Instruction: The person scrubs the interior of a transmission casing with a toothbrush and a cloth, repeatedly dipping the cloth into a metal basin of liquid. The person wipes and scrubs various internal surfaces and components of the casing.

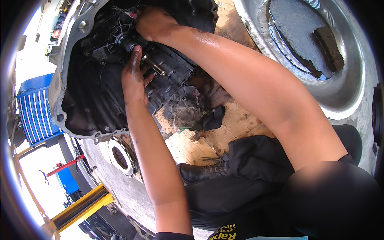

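Stained tan sheet [244, 118] below; dark collar [127, 43] pinched in left grip [134, 76]; right grip [155, 24] inside housing [94, 94], can't tell closure.

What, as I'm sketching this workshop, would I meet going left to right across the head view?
Blue ribbed metal cabinet → bare left hand → black lace-up boot → large rounded silver metal basin.

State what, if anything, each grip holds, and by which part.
Left grip: thumb at the dark collar, on its outer end; firm hold unclear. Right grip: fingers mostly hidden, so it cannot be told.
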`<action>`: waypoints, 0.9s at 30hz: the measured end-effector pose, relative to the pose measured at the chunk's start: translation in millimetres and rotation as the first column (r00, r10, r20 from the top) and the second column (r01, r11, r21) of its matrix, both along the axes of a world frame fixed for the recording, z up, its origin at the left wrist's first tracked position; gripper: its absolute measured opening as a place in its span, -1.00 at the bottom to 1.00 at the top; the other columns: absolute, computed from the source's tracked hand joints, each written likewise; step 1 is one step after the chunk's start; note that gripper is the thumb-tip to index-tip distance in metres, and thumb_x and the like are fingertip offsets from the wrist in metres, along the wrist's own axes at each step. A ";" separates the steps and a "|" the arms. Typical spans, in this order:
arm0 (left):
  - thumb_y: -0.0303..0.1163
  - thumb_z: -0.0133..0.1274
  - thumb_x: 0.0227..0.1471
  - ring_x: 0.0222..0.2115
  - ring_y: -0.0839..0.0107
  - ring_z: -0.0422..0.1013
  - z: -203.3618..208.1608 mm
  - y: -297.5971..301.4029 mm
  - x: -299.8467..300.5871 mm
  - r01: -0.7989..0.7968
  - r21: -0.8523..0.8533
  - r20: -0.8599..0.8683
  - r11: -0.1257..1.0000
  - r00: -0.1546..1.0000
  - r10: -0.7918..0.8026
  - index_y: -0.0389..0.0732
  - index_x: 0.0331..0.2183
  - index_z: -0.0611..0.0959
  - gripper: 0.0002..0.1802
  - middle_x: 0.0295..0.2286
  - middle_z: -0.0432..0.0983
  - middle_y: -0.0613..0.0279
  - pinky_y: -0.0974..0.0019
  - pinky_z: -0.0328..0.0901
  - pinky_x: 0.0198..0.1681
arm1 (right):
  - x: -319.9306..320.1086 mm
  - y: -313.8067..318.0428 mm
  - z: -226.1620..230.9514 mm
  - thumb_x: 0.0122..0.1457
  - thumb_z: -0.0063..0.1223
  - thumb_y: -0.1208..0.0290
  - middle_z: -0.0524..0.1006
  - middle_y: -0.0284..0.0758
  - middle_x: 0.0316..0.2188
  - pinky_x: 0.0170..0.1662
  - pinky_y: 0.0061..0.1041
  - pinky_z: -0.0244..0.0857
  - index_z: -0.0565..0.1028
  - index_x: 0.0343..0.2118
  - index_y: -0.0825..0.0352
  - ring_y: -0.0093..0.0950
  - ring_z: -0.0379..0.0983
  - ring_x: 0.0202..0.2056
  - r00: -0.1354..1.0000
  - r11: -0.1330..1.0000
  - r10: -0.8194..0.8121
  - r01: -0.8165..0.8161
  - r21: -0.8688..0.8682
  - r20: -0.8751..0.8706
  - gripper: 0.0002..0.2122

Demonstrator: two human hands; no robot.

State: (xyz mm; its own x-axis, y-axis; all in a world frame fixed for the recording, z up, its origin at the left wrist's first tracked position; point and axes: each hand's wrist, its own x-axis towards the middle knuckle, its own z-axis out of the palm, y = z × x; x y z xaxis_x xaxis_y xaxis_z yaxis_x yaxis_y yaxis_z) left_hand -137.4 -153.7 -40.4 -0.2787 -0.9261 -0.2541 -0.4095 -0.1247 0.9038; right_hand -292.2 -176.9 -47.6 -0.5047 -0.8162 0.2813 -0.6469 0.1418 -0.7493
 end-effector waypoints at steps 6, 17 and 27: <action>0.16 0.15 0.05 0.13 0.06 0.25 2.6 -0.4 0.7 0.014 0.071 0.013 0.997 1.000 -0.015 -0.15 0.19 0.45 -0.19 0.19 0.31 0.25 0.15 0.30 -0.04 | -24.9 34.9 52.4 0.04 0.14 0.41 0.64 -0.13 -0.21 -0.10 -0.19 0.49 0.64 -0.15 0.35 -0.07 0.58 -0.15 0.976 0.979 0.203 -0.204 0.006 0.081 -0.71; 0.20 0.24 -0.07 -0.02 0.22 0.38 -9.8 -2.9 5.3 -0.003 -0.062 -0.025 0.998 1.000 0.001 -0.19 0.13 0.52 -0.13 0.03 0.44 0.05 0.22 0.29 -0.04 | -15.8 -21.4 44.9 0.12 0.04 0.39 0.61 -0.11 -0.16 -0.05 -0.19 0.44 0.60 -0.11 0.35 -0.09 0.55 -0.10 0.964 0.966 0.029 -0.094 -0.239 -0.264 -0.71; 0.08 0.24 -0.06 -0.03 0.28 0.36 -12.3 -13.6 5.3 0.048 -0.193 -0.064 0.980 0.996 -0.062 -0.19 0.10 0.55 -0.22 -0.02 0.51 0.17 0.16 0.24 -0.02 | -11.5 -14.3 40.9 0.19 -0.05 0.38 0.59 -0.10 -0.11 0.00 -0.20 0.41 0.56 -0.08 0.34 -0.11 0.53 -0.05 0.918 0.969 -0.010 -0.088 -0.229 -0.397 -0.71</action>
